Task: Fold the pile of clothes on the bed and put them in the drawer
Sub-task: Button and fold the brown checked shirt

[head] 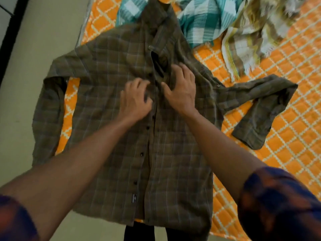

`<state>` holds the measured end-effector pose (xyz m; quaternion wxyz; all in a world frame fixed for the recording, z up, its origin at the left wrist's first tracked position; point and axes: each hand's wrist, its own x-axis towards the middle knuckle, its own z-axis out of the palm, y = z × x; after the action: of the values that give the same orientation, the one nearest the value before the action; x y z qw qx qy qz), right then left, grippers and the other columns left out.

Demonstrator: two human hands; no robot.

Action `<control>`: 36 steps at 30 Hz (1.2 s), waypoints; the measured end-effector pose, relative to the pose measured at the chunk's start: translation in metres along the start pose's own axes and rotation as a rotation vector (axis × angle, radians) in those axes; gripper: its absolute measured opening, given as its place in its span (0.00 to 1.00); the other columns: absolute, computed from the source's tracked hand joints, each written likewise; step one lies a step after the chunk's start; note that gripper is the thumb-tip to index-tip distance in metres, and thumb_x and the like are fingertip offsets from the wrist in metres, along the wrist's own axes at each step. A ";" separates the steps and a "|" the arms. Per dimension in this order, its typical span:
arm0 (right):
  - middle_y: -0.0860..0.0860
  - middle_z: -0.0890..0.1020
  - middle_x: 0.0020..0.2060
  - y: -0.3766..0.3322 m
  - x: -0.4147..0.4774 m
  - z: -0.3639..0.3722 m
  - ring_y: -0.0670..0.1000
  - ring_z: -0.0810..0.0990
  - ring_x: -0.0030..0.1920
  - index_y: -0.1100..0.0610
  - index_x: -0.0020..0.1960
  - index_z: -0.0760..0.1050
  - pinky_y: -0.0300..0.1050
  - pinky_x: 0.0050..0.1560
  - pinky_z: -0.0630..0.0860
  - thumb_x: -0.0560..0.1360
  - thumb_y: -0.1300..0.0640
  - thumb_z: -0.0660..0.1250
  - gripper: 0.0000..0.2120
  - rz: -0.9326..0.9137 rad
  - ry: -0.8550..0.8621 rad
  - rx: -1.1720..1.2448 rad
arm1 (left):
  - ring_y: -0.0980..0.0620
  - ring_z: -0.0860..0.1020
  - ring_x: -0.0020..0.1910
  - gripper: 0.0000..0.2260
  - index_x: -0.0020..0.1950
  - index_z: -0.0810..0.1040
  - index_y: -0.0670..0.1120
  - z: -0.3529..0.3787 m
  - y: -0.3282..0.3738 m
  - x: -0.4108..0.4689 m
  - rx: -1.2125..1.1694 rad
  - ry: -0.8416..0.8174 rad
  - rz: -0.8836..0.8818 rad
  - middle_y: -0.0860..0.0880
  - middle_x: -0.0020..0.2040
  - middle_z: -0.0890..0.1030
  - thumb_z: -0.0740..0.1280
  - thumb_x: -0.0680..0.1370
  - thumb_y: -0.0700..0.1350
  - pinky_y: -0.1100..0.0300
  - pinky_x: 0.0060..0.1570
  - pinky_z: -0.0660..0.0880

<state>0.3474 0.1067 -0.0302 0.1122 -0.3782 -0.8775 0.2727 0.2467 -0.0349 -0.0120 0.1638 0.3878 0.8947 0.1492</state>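
Shirt (111,94) — olive-brown plaid with dark buttons; bed cover (284,129) — orange with a white lattice; cloth (205,20) — teal-and-white check; second cloth (246,40) — yellow-beige and white stripes; sleeves (278,202) — navy-orange plaid.

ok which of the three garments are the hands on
The olive-brown plaid shirt, spread flat nearest the camera: left hand and right hand both touch its button front. The teal checked cloth and beige checked cloth lie untouched beyond it.
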 end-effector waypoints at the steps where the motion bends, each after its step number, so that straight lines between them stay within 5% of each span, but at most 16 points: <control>1: 0.55 0.66 0.77 -0.001 0.020 0.008 0.60 0.61 0.77 0.51 0.76 0.66 0.56 0.74 0.63 0.75 0.42 0.68 0.33 0.019 -0.008 -0.036 | 0.43 0.64 0.73 0.26 0.75 0.66 0.49 -0.001 -0.002 0.024 0.051 0.037 0.048 0.45 0.74 0.67 0.67 0.77 0.50 0.43 0.67 0.67; 7: 0.51 0.51 0.83 0.014 0.092 0.048 0.63 0.47 0.81 0.45 0.83 0.45 0.61 0.80 0.48 0.78 0.42 0.63 0.40 0.189 -0.161 -0.216 | 0.43 0.44 0.81 0.38 0.82 0.50 0.55 0.010 -0.021 0.132 0.272 -0.186 0.119 0.50 0.83 0.45 0.60 0.77 0.66 0.32 0.75 0.47; 14: 0.47 0.61 0.80 0.029 0.174 0.044 0.60 0.50 0.81 0.46 0.82 0.53 0.58 0.79 0.48 0.85 0.48 0.49 0.25 0.306 -0.081 -0.068 | 0.43 0.39 0.81 0.48 0.81 0.38 0.58 0.008 -0.011 0.211 0.182 -0.249 0.134 0.54 0.82 0.38 0.64 0.73 0.71 0.25 0.70 0.42; 16: 0.51 0.67 0.78 0.021 0.203 0.026 0.60 0.59 0.79 0.49 0.80 0.62 0.56 0.78 0.56 0.86 0.45 0.48 0.24 0.405 -0.087 0.094 | 0.43 0.40 0.81 0.49 0.81 0.38 0.56 0.003 -0.003 0.228 0.109 -0.228 0.083 0.53 0.82 0.38 0.64 0.73 0.72 0.26 0.72 0.42; 19: 0.53 0.82 0.59 0.011 0.216 0.002 0.56 0.79 0.61 0.51 0.65 0.79 0.50 0.59 0.74 0.82 0.34 0.50 0.28 0.479 0.102 0.271 | 0.40 0.39 0.80 0.46 0.81 0.37 0.59 0.006 0.009 0.234 0.027 -0.155 0.059 0.50 0.82 0.37 0.61 0.74 0.73 0.26 0.70 0.41; 21: 0.50 0.82 0.45 0.005 0.205 -0.008 0.53 0.81 0.47 0.51 0.48 0.81 0.46 0.43 0.71 0.80 0.34 0.54 0.26 0.368 0.237 0.069 | 0.41 0.39 0.80 0.43 0.80 0.37 0.60 0.011 0.009 0.227 0.079 -0.141 0.119 0.50 0.82 0.37 0.58 0.76 0.72 0.26 0.70 0.40; 23: 0.51 0.81 0.40 -0.003 0.193 -0.015 0.55 0.80 0.43 0.53 0.43 0.80 0.46 0.39 0.66 0.80 0.36 0.54 0.25 0.229 0.299 -0.129 | 0.41 0.37 0.80 0.41 0.80 0.36 0.61 0.014 0.000 0.220 0.149 -0.156 0.192 0.50 0.82 0.36 0.57 0.77 0.71 0.24 0.70 0.40; 26: 0.50 0.76 0.36 -0.024 0.196 -0.027 0.54 0.76 0.40 0.54 0.42 0.76 0.45 0.40 0.64 0.83 0.38 0.53 0.25 0.173 0.254 -0.207 | 0.39 0.35 0.79 0.39 0.79 0.35 0.63 0.020 -0.008 0.218 0.190 -0.211 0.212 0.49 0.81 0.33 0.55 0.77 0.72 0.23 0.69 0.39; 29: 0.46 0.71 0.37 -0.046 0.226 -0.029 0.49 0.73 0.41 0.55 0.50 0.73 0.42 0.45 0.65 0.86 0.43 0.51 0.20 0.322 0.187 0.078 | 0.36 0.35 0.79 0.35 0.79 0.37 0.65 0.019 0.001 0.229 0.178 -0.254 0.162 0.50 0.80 0.32 0.53 0.79 0.70 0.21 0.67 0.39; 32: 0.51 0.78 0.48 -0.051 0.251 -0.009 0.51 0.79 0.51 0.59 0.58 0.74 0.48 0.58 0.76 0.86 0.44 0.50 0.21 0.431 0.156 0.386 | 0.35 0.34 0.78 0.37 0.81 0.42 0.60 0.011 0.014 0.230 0.125 -0.249 0.075 0.50 0.81 0.32 0.62 0.81 0.60 0.21 0.67 0.40; 36: 0.52 0.79 0.53 -0.034 0.249 0.014 0.53 0.79 0.53 0.56 0.62 0.77 0.48 0.53 0.75 0.80 0.41 0.61 0.21 0.247 -0.102 0.002 | 0.43 0.40 0.81 0.32 0.82 0.45 0.49 0.015 0.005 0.224 -0.110 -0.095 0.010 0.47 0.83 0.43 0.59 0.84 0.51 0.35 0.75 0.37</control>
<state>0.1497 0.2626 -0.0246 0.0334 -0.4691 -0.8285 0.3041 0.1118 0.1368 -0.0631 0.2263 0.3892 0.8745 0.1803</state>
